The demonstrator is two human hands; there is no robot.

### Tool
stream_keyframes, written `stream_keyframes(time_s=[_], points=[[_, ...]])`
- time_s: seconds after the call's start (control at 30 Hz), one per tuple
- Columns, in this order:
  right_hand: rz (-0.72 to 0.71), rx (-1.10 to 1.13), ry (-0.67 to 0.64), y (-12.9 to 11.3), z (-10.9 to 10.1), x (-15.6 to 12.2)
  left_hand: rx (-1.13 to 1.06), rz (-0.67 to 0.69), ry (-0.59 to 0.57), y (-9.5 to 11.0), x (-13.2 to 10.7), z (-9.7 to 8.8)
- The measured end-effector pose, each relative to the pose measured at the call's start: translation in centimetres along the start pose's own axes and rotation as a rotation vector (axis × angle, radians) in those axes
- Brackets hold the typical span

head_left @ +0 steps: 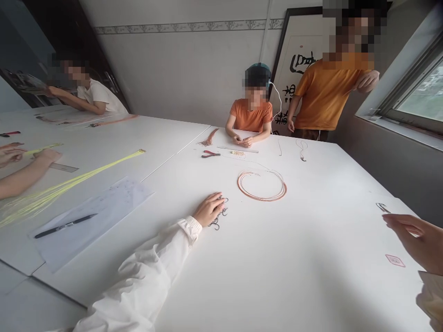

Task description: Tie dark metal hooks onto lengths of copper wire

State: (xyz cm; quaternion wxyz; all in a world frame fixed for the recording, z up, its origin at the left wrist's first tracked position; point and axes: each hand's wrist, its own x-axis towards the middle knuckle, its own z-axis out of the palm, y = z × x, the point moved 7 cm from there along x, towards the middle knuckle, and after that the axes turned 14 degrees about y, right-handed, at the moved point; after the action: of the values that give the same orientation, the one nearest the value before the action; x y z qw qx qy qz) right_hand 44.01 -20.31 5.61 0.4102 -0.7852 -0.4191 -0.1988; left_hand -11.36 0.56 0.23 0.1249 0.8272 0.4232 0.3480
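Observation:
My left hand (208, 210), in a white sleeve, lies palm down over a small pile of dark fishing hooks (216, 226). Its fingers are bent forward across them, and several hooks stick out along its right side. At the right edge, my right hand (417, 240) has thumb and finger together in a pinch. A few dark fishing hooks (382, 207) show right at those fingertips; the exact contact is hard to make out. Below that hand is a small red-outlined mark (395, 260) on the white table (277, 272).
Beyond my left hand lies a coil of orange-brown line (262, 199), with red-handled pliers (211, 154) farther back. Paper (104, 230) with a black pen (65, 226) and yellow strands (86, 177) lie left. People are across the table and at left, one forearm (20, 177) reaching in.

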Motion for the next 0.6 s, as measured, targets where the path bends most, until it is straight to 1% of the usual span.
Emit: stream_keyframes(time_s=[0.07, 0.13, 0.23, 0.33, 0.4, 0.43, 0.53, 0.6], points=[[0.015, 0.025, -0.024, -2.4, 0.1, -0.2, -0.032, 0.028, -0.023, 2.1, -0.5, 1.3], [0.020, 0.074, -0.053, -4.0, 0.5, -0.4, -0.071, 0.052, -0.047, 4.2, -0.9, 2.8], [0.018, 0.162, -0.112, -5.8, 1.4, -0.8, -0.142, 0.070, -0.077, 7.1, -1.0, 5.2], [-0.001, 0.214, -0.159, -7.1, 1.9, -1.3, -0.229, 0.067, -0.101, 9.1, -0.2, 6.8], [-0.007, 0.229, -0.191, -7.7, 1.9, -1.8, -0.287, 0.050, -0.097, 9.3, 0.8, 6.8], [-0.008, 0.233, -0.205, -7.8, 1.9, -2.0, -0.309, 0.035, -0.085, 9.1, 1.3, 6.4], [-0.008, 0.270, -0.252, -8.1, 2.0, -3.0, -0.336, -0.033, -0.026, 7.1, 2.5, 4.8], [0.007, 0.330, -0.287, -8.6, 2.4, -3.8, -0.325, -0.068, -0.006, 6.0, 2.5, 4.2]])
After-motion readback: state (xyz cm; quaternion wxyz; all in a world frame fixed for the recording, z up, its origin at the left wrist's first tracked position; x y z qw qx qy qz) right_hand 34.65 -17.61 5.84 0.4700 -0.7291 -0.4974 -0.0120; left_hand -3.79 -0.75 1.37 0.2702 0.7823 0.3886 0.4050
